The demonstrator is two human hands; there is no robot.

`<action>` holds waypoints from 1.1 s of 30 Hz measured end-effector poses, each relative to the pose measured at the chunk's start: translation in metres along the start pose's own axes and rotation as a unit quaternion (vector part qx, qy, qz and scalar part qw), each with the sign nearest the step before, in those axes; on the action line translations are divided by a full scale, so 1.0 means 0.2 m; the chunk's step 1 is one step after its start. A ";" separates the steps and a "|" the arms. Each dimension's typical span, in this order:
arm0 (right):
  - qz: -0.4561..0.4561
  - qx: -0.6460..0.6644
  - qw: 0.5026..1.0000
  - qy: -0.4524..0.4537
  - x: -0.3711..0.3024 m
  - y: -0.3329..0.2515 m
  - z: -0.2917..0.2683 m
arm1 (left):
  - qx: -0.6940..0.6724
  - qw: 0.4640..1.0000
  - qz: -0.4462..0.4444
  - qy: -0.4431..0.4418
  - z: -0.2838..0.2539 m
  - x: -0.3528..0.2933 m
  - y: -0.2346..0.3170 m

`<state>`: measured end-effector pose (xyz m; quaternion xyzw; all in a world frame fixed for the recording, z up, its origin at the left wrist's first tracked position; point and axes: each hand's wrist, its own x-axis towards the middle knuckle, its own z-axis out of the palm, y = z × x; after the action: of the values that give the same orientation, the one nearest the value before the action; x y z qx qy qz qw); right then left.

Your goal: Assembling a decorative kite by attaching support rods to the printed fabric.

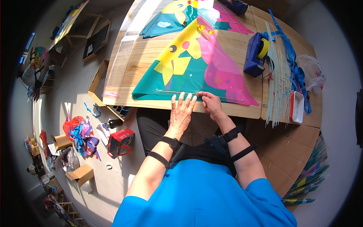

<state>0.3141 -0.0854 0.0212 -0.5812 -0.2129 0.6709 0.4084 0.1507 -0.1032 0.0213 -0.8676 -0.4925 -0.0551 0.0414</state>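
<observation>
A triangular kite sail [196, 68] in teal, yellow and pink lies flat on the wooden table [130, 64]. A thin white rod [234, 98] runs along its near edge. My left hand [181, 111] lies flat, fingers spread, on that near edge over the rod. My right hand [211, 105] is beside it, fingers curled and pinching at the rod on the sail's edge. A second kite sail [177, 17] lies farther back on the table.
A blue tape dispenser with a yellow roll [256, 53], a bundle of thin white rods [278, 75], blue ribbons [293, 56] and a small white tray [298, 107] sit at the table's right. Cardboard boxes [79, 174], a red bag [121, 142] and coloured scraps [81, 134] litter the floor on the left.
</observation>
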 end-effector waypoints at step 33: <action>-0.167 -0.550 0.780 0.247 0.21 -0.09 0.15 | -0.035 0.999 -0.007 -0.011 -0.04 0.01 0.00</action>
<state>0.2917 -0.0357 0.0172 -0.8085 -0.5310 0.1945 0.1631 0.1523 -0.1022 0.0289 -0.8655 -0.4969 -0.0629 0.0047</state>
